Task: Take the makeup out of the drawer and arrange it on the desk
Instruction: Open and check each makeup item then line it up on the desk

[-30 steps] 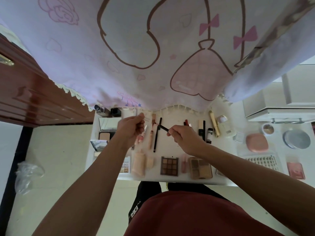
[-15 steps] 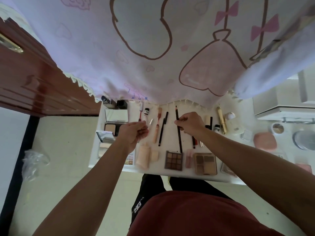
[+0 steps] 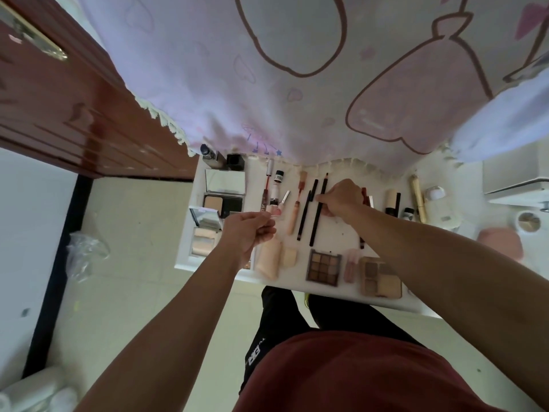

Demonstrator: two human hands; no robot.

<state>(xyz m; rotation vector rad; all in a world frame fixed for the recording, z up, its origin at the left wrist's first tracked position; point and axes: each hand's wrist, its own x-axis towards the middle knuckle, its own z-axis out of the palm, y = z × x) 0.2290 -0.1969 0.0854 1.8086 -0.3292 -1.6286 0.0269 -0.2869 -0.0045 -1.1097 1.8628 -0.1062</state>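
Black and thin, the long pencil [image 3: 315,227] lies on the white desk [image 3: 335,236] just beyond the nine-colour palette [image 3: 323,267]. Its long axis runs away from the person, from the far edge of the palette toward the fringe of the pink cloth [image 3: 297,114], leaning a little to the right at the far end. The right hand [image 3: 341,200] meets it from the right side, across the axis, and its fingers [image 3: 320,198] pinch the shaft above the middle, nearer the far tip. A second black pencil [image 3: 305,215] lies almost parallel just to the left, close but apart. I judge that the coming move is only a release or a small slide along the axis, because a push to the left could knock this neighbour. The left hand [image 3: 249,234] hovers beyond the palette and to its left, farther from the pencil. Its fingers are curled together near a pink bottle [image 3: 274,211], and I cannot tell if they hold something.
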